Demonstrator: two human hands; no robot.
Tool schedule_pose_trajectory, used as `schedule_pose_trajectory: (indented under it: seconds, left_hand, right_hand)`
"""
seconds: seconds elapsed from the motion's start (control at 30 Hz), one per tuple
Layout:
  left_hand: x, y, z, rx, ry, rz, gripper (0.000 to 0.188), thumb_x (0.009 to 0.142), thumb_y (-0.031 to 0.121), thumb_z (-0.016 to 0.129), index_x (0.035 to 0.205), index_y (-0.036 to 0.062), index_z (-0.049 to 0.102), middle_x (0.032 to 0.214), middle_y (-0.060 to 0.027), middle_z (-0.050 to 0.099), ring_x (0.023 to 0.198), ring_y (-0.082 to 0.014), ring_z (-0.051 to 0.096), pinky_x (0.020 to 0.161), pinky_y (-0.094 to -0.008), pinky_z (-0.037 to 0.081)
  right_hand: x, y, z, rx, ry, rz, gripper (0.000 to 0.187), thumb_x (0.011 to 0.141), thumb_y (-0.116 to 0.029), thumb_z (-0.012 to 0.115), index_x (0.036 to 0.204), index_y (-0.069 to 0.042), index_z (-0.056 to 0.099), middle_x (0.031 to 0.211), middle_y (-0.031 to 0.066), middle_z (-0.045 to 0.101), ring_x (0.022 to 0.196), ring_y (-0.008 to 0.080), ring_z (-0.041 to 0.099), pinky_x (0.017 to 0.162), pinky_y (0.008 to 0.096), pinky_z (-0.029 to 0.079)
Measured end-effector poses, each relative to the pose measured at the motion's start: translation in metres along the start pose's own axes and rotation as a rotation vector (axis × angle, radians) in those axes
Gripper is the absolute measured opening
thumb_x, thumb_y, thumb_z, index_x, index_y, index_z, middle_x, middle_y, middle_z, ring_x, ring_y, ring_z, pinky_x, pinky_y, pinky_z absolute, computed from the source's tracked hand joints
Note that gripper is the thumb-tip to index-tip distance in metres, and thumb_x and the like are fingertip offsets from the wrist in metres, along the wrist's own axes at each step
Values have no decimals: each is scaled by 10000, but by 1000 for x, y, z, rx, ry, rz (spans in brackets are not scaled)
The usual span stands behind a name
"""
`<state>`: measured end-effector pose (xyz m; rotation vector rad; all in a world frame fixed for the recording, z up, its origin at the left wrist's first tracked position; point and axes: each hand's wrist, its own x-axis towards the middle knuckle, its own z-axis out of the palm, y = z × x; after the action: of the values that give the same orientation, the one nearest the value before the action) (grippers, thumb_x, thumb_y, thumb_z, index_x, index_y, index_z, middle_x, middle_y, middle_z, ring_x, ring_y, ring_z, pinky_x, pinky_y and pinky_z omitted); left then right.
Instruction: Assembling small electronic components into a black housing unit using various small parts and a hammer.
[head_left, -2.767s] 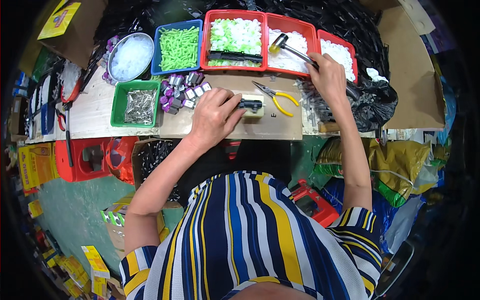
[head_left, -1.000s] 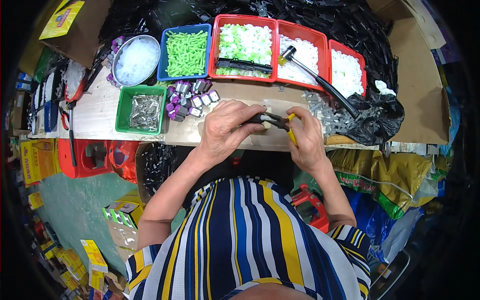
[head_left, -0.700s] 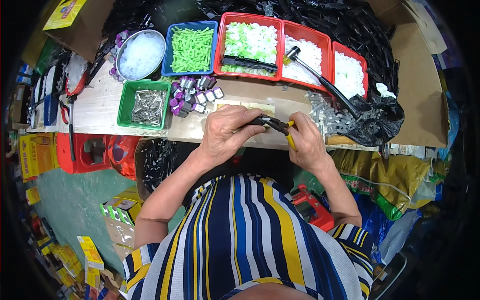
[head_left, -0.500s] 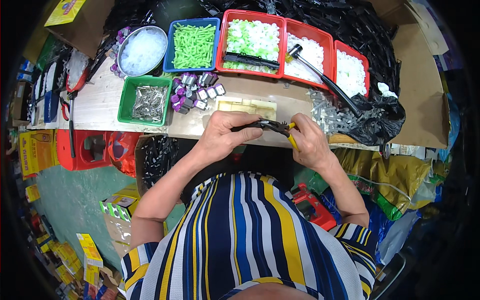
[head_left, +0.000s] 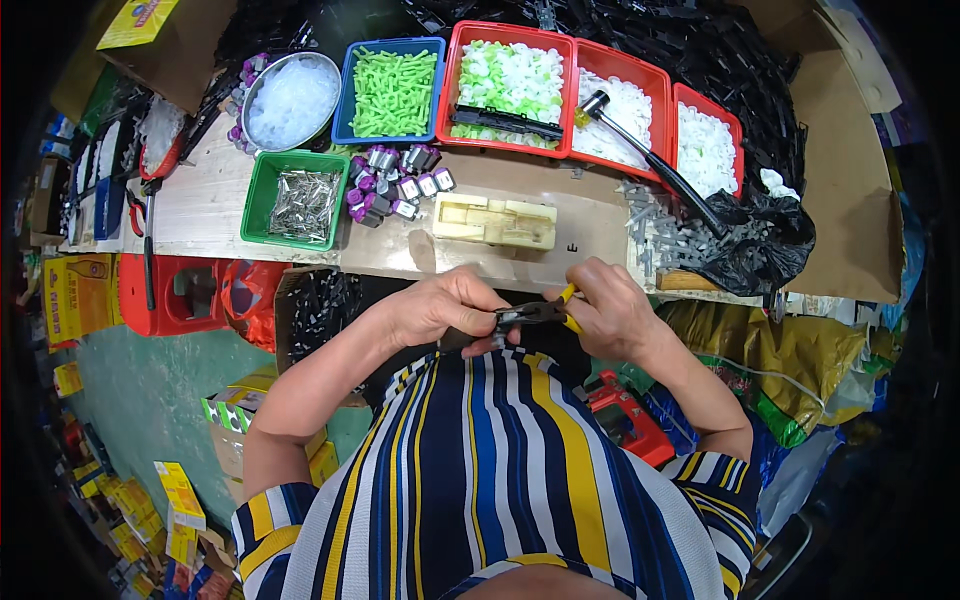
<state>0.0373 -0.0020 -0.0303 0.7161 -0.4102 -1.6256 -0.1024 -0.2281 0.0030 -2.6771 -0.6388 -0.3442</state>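
Note:
My right hand (head_left: 612, 308) is closed round yellow-handled pliers (head_left: 541, 313), whose dark jaws point left. My left hand (head_left: 440, 303) grips a small dark part (head_left: 456, 340) between thumb and fingers, close to my striped shirt. The jaws meet the part at the left fingertips; whether they bite on it cannot be made out. Beyond both hands, a cream block with recesses (head_left: 494, 221) lies on the bench (head_left: 400, 255).
Small metal pieces fill a green bin (head_left: 292, 243). Behind stand a metal bowl (head_left: 327, 125), a blue bin of green pieces (head_left: 437, 95) and red bins (head_left: 571, 95). A hammer (head_left: 665, 168) lies across the right bins. Purple-and-silver parts (head_left: 372, 203) and grey pieces (head_left: 660, 235) are scattered nearby.
Both hands have drawn back from over the cream block toward my body, bringing the pliers and the dark part along. The cream block now shows fully.

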Motion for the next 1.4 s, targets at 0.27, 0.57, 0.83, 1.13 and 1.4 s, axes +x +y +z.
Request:
schedule_pose_trajectory:
  seconds: [0.27,0.57,0.83,1.13,1.4]
  left_hand:
    - [-84,-17,-39,691,466,-332,219,912,186,700,985,-14,751,654,-50,642,580,-102,587,559,-248,462]
    - [-142,-61,-71,1350,837,-280,243,863,185,705,1003,-12,728,882,-264,670,869,-409,659,780,-439,532]
    - [-65,-1,-13,1224,696,76,218,883,113,716,1058,-16,715,865,-179,707,723,-261,678,679,-318,521]
    - [-52,34,-37,2030,1107,521,280,755,-12,668,1034,-2,672,1021,-118,624,989,-309,580,830,-411,485]
    - [-52,42,-46,2013,1034,493,250,706,-12,697,953,-3,659,950,-120,609,933,-299,570,786,-401,501]
  right_hand:
    - [-13,46,6,-136,-43,387,206,769,-80,690,955,-11,634,1082,160,565,964,332,577,774,434,444]
    - [27,55,-10,-201,52,310,277,790,-147,768,1010,-22,656,1149,125,586,1074,306,566,882,422,442]
    - [104,96,20,-163,201,252,158,831,-121,720,948,-23,676,977,94,638,945,288,600,759,405,477]
    - [99,85,7,-98,292,189,100,803,-82,730,853,-18,671,899,99,646,859,279,610,713,398,475]
    - [43,45,41,105,196,227,132,737,-22,761,831,-37,669,910,58,656,834,252,612,689,369,453]
